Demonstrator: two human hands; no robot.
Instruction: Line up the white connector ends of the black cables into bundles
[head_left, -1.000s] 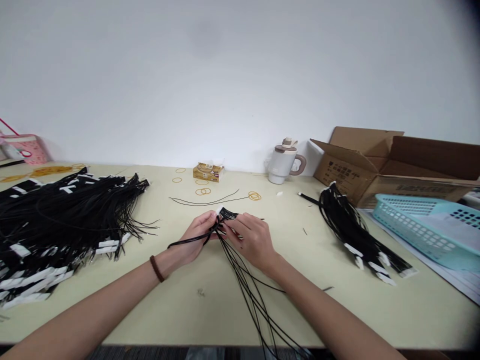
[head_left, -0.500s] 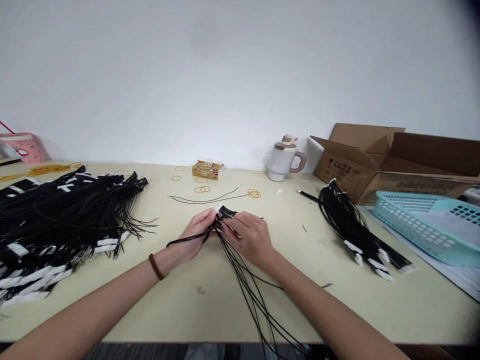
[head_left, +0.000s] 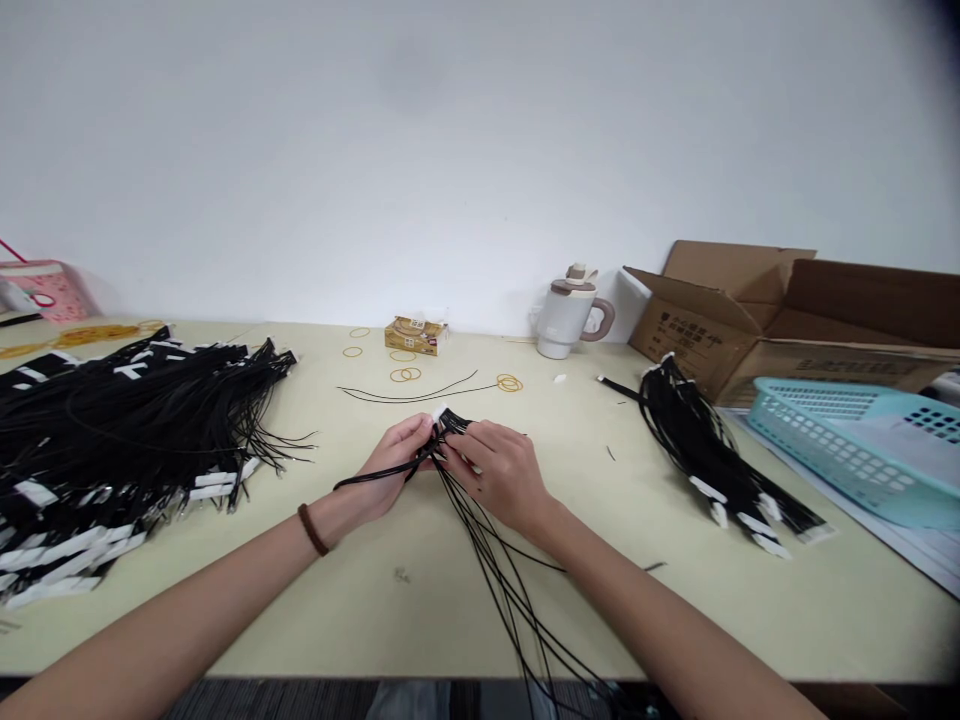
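Observation:
Both hands meet over the middle of the table around a black wire harness (head_left: 487,560) with a white connector (head_left: 440,412) at its upper end. My left hand (head_left: 394,460) is closed on the harness near the connector, and some wires loop back over its wrist side. The fingers of my right hand (head_left: 499,470) pinch the wires just below and right of the connector. From between the hands the loose wires fan down to the right, under my right forearm and over the table's front edge. My fingertips partly hide the gripped wires.
A large pile of black harnesses (head_left: 165,420) covers the left side. On the right lie a harness bundle (head_left: 697,450), a teal basket (head_left: 840,450) and an open cardboard box (head_left: 697,340). At the back stand a tumbler (head_left: 564,320) and a small box (head_left: 414,337), near rubber bands (head_left: 510,383).
The view has shifted very slightly. Both hands keep nearly the same place and hold on the harness, with only tiny finger movement.

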